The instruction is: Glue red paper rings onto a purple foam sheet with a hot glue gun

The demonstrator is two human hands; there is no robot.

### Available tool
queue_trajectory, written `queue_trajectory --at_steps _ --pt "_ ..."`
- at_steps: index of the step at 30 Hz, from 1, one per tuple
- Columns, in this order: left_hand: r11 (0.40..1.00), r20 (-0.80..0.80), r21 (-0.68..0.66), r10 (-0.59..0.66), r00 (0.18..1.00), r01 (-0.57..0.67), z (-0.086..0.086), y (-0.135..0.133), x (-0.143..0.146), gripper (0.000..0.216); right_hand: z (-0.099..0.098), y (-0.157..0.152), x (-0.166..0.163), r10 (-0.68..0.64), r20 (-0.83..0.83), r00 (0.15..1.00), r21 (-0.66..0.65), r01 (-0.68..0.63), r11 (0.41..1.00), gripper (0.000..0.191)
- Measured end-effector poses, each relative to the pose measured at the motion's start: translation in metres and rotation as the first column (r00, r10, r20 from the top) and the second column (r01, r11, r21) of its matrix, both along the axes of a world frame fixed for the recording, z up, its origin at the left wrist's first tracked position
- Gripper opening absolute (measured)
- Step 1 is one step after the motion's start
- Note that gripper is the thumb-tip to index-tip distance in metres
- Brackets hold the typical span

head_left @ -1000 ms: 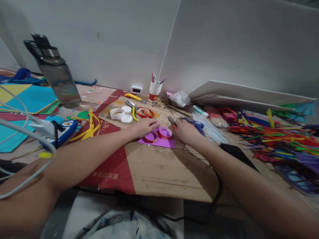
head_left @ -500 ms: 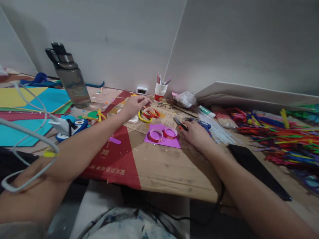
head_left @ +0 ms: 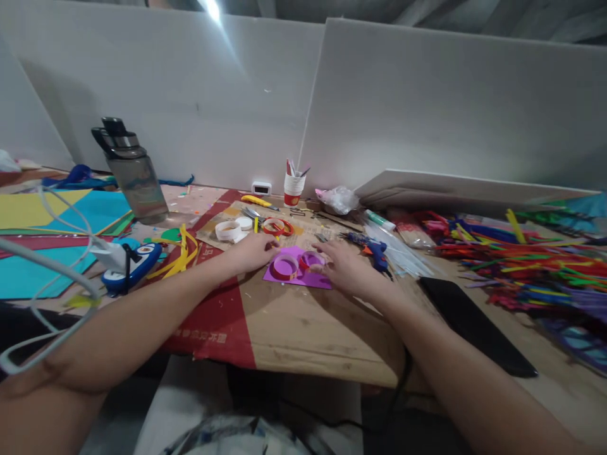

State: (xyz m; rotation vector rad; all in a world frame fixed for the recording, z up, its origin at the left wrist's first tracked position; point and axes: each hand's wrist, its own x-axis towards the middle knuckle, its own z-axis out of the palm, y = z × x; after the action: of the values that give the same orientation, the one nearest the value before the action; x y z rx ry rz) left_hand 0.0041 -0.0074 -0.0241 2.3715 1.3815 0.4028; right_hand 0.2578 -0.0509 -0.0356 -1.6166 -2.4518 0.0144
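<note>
A purple sheet [head_left: 308, 280] lies on the cardboard, bearing a left red-and-white paper ring [head_left: 283, 273] and a right one [head_left: 310, 260]. My left hand [head_left: 253, 254] is at the sheet's left side, fingers loosely bent and apart, with nothing visible in them. On the other side, my right hand [head_left: 348, 268] has its fingers spread by the right ring; whether they touch it I cannot tell. Behind the sheet lie red rings [head_left: 284, 227], white rings [head_left: 227, 231] and a yellow cutter [head_left: 258, 201]. A blue glue gun [head_left: 377, 253] rests right of my right hand.
A tall bottle [head_left: 135, 174] stands at the back left, near a blue power strip [head_left: 130, 268] with a cable. A paper cup [head_left: 293, 189] holds pens against the wall. To the right are a black phone [head_left: 474, 325] and a heap of pipe cleaners [head_left: 521, 259].
My left hand has come back from the rings behind to the purple sheet's left side. My right hand has left the dark-handled tool and moved left to the right ring. The view tilted up.
</note>
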Motion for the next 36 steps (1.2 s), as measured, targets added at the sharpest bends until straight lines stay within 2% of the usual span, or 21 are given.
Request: queue_trajectory --at_steps 5,12,15,17,19,21,23,26,29,32,34,36 --pt "1.000 0.029 0.000 0.006 1.000 -0.006 -0.002 0.004 -0.002 0.034 -0.008 -0.003 -0.004 0.032 -0.024 0.999 -0.033 -0.033 0.999 0.066" --pt "0.999 0.080 0.025 0.028 0.996 -0.030 -0.008 0.012 -0.004 0.032 -0.010 -0.001 -0.003 0.034 -0.085 0.996 -0.019 -0.035 0.999 0.061" --pt "0.997 0.203 0.034 0.057 0.978 -0.066 -0.009 0.014 -0.004 0.034 -0.004 -0.005 -0.004 0.008 -0.107 0.994 0.061 -0.001 0.998 0.061" --pt "0.995 0.382 -0.054 0.101 0.919 -0.087 -0.009 0.015 -0.004 0.038 0.000 -0.006 -0.004 0.011 -0.132 0.991 0.140 0.008 0.990 0.062" --pt "0.967 0.585 -0.252 0.174 0.792 -0.026 -0.008 0.014 -0.003 0.041 0.003 -0.006 -0.004 0.034 -0.154 0.987 0.209 -0.001 0.978 0.064" --pt "0.891 0.726 -0.438 0.272 0.632 0.121 -0.006 0.012 -0.001 0.042 0.006 -0.007 -0.005 0.050 -0.153 0.987 0.252 -0.010 0.968 0.064" --pt "0.802 0.764 -0.542 0.347 0.545 0.250 -0.005 0.009 0.001 0.039 0.007 -0.009 -0.005 0.048 -0.130 0.990 0.272 -0.011 0.962 0.063" --pt "0.756 0.733 -0.600 0.389 0.558 0.261 -0.006 0.006 0.003 0.042 0.009 -0.011 -0.005 0.052 -0.114 0.992 0.270 -0.020 0.963 0.060" --pt "0.779 0.711 -0.598 0.409 0.572 0.187 -0.010 0.006 0.004 0.043 0.011 -0.011 -0.004 0.078 -0.214 0.974 0.251 -0.023 0.968 0.068" --pt "0.818 0.734 -0.554 0.394 0.553 0.153 -0.012 0.007 0.005 0.037 0.011 -0.007 -0.001 0.025 -0.474 0.880 0.121 0.037 0.992 0.081" --pt "0.838 0.756 -0.524 0.376 0.535 0.152 -0.011 0.007 0.006 0.032 0.008 -0.002 0.000 -0.081 -0.661 0.746 -0.065 0.050 0.997 0.080" --pt "0.851 0.765 -0.506 0.366 0.529 0.143 -0.009 0.005 0.007 0.029 0.004 0.003 0.000 -0.175 -0.790 0.588 -0.239 -0.033 0.970 0.070"
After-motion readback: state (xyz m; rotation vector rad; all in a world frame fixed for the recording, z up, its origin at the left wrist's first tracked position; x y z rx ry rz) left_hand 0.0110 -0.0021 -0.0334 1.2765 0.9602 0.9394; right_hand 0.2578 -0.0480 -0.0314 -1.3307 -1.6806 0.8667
